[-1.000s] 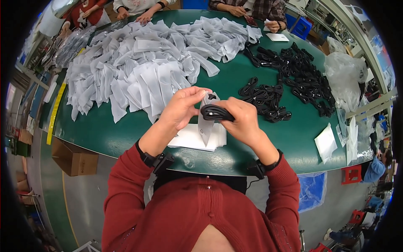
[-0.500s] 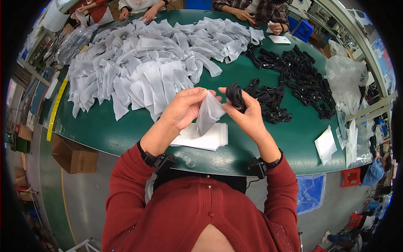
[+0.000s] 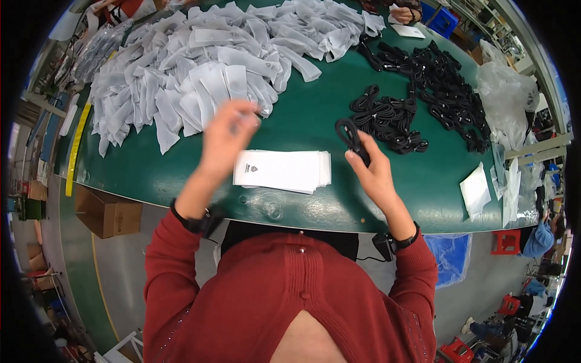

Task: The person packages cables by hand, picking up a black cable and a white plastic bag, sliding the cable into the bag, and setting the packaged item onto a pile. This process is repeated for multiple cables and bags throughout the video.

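Note:
My right hand point(image 3: 376, 172) is closed round a coiled black cable point(image 3: 351, 136), held above the green table to the right of a stack of flat white bags point(image 3: 281, 169). The top bag of that stack has a small dark print at its left end. Over the stack's left end, near the front of a large heap of frosted bags point(image 3: 212, 88), hovers my left hand point(image 3: 227, 136). It is smeared by motion, so its fingers cannot be made out. Beyond my right hand lies a group of coiled black cables point(image 3: 387, 118).
More black cables point(image 3: 451, 91) are heaped at the right. A white bag point(image 3: 475, 190) and clear plastic point(image 3: 505, 91) lie along the right edge. A yellow strip point(image 3: 78, 148) runs down the left edge. At the far side shows another person's hand point(image 3: 402, 14).
My left hand has let go of the frosted bag and moved left, away from my right hand. The right hand has shifted right and lower with the cable. The view has tilted.

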{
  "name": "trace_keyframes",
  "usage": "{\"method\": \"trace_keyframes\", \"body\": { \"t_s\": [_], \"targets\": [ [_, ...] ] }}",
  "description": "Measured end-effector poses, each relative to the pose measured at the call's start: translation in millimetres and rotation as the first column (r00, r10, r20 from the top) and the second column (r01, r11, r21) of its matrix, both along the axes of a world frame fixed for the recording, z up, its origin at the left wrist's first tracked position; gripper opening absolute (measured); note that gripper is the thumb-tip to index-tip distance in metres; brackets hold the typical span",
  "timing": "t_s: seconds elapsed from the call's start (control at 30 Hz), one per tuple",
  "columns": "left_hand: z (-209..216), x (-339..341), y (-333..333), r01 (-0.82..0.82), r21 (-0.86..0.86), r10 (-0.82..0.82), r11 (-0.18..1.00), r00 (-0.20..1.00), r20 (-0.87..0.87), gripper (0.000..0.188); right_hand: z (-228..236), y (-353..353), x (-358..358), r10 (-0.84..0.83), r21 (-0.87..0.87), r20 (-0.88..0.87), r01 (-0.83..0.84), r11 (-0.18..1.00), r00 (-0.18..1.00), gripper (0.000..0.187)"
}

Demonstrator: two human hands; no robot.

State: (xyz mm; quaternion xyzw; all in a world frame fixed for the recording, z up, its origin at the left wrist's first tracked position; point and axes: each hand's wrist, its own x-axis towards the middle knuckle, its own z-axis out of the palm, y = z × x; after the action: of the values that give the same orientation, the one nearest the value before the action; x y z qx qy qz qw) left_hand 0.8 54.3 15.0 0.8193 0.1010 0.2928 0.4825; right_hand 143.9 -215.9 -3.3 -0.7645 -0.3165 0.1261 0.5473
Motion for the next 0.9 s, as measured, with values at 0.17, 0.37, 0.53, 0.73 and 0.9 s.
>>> {"method": "trace_keyframes", "body": {
  "t_s": [0.17,0.37,0.53,0.73,0.9],
  "targets": [
    [-34,-8,-77,0.267,0.178,-0.250,0.947,0.961,-0.114,0.016,-21,-12,-24,0.032,-0.052,0.370,-0.013,0.999,0.929,0.042],
    [-55,-2,-88,0.265,0.437,-0.251,0.859,0.964,-0.091,0.009,-22,-22,-47,0.012,-0.152,0.451,0.064,0.986,0.893,0.049],
    [-51,-6,-90,0.249,0.121,-0.224,0.961,0.956,-0.191,0.009,-26,-28,-56,0.019,-0.123,0.499,0.050,0.991,0.867,0.048],
    [-46,-7,-89,0.186,-0.093,-0.199,0.978,0.966,-0.164,0.011,-14,-29,-55,0.198,-0.235,0.606,-0.065,0.970,0.771,0.046],
    [-41,-4,-88,0.305,0.246,-0.325,0.920,0.945,0.043,0.013,-24,-28,-52,0.166,-0.057,-0.284,-0.190,0.980,0.944,0.044]
  ]
}}
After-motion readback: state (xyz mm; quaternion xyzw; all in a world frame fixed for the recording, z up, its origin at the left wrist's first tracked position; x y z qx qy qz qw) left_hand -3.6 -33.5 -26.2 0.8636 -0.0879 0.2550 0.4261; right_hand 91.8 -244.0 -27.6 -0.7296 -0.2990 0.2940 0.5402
